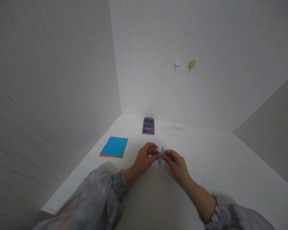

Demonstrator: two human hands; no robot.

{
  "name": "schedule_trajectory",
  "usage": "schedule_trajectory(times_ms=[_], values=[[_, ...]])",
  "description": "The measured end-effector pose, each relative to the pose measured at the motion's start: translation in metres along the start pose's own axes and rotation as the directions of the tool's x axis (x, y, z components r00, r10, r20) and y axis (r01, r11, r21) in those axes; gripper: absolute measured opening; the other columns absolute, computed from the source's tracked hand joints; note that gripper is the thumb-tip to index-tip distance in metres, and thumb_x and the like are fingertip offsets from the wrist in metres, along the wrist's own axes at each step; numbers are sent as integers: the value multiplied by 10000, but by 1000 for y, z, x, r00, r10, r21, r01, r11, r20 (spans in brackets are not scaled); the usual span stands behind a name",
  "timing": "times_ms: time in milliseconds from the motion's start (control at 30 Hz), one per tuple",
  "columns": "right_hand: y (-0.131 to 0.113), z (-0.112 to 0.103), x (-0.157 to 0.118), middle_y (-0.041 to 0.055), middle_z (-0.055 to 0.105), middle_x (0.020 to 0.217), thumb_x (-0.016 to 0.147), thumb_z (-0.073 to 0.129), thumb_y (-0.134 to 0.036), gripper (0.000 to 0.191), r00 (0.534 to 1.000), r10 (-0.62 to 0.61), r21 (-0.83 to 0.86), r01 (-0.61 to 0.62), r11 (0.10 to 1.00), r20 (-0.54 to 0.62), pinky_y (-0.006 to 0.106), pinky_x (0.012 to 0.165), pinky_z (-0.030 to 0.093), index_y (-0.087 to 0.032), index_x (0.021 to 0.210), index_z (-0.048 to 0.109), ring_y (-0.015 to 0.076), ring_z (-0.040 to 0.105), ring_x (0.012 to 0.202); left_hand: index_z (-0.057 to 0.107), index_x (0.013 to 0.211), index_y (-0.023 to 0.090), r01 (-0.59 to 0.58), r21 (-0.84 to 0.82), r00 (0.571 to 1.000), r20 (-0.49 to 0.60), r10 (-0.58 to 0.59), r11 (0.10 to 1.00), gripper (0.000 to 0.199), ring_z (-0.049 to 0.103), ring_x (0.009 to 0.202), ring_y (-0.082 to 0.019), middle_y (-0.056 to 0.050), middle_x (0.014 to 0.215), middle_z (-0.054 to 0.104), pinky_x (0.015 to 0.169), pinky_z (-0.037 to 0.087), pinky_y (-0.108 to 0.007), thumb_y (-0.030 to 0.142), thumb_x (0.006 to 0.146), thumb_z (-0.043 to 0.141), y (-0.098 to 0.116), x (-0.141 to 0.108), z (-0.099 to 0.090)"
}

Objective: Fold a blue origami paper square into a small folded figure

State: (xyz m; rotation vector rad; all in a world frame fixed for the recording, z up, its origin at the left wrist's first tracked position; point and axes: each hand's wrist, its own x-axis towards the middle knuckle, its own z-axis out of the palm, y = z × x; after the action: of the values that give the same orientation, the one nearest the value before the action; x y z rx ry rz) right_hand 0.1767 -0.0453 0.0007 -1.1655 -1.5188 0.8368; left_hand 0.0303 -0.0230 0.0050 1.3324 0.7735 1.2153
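Observation:
A small folded piece of light-blue paper (pixel 160 161) with pointed ends is held up between my two hands, over the white tabletop. My left hand (pixel 146 158), with a ring on one finger, pinches its left side between thumb and fingers. From the right, my right hand (pixel 176 162) pinches the other side. The fingertips of both hands nearly meet at the paper's middle and cover part of it. To the left of my left hand lies a stack of square coloured paper (pixel 114 147), blue on top with orange edges showing below.
A phone (pixel 148 126) leans near the back wall, its screen blurred. Right of it, a brownish worn patch (pixel 174 128) marks the tabletop. A white hook (pixel 177 63) and a yellow hook (pixel 192 64) are on the back wall. Pale walls enclose the table on the left and right.

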Motion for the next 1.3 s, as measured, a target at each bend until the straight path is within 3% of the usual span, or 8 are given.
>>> schedule_trajectory(times_ms=[233, 400, 767, 1067, 1300], values=[[-7, 2, 1, -14, 532, 584, 676, 586, -320, 154, 994, 107, 129, -108, 986, 13, 255, 539, 422, -182, 647, 523, 133, 508, 564, 331, 839, 181, 96, -147, 995, 11, -95, 985, 455, 568, 547, -107, 31, 626, 604, 538, 406, -205, 180, 581, 705, -1, 1, 3], [-7, 3, 1, -15, 523, 565, 676, 578, -324, 158, 995, 95, 108, -97, 989, 23, 254, 516, 423, -184, 633, 519, 131, 501, 545, 301, 815, 189, 95, -91, 995, -2, -95, 991, 483, 568, 543, -109, 40, 621, 602, 539, 409, -212, 179, 562, 712, -1, 1, 3], [-3, 1, 0, -3, 569, 628, 689, 591, -297, 134, 982, 179, 257, -189, 948, 59, 257, 588, 417, -165, 705, 569, 131, 530, 604, 403, 778, 160, 158, -209, 987, 32, -154, 965, 365, 550, 578, -86, 45, 629, 555, 590, 414, -212, 215, 569, 696, 3, 1, 3], [-2, 3, -2, -13, 564, 638, 674, 603, -275, 121, 969, 222, 367, -247, 897, 109, 248, 567, 412, -172, 714, 554, 124, 526, 589, 438, 812, 156, 147, -170, 989, 30, -144, 974, 342, 531, 517, -86, 52, 566, 548, 541, 412, -205, 192, 573, 680, 5, 1, 3], [-3, 2, 0, -40, 532, 612, 686, 601, -229, 115, 972, 203, 515, -236, 824, 120, 228, 539, 387, -195, 738, 505, 106, 503, 551, 527, 737, 119, 177, -198, 983, 89, -162, 964, 200, 566, 602, -117, -9, 660, 584, 634, 454, -270, 307, 696, 585, 7, 0, 5]])
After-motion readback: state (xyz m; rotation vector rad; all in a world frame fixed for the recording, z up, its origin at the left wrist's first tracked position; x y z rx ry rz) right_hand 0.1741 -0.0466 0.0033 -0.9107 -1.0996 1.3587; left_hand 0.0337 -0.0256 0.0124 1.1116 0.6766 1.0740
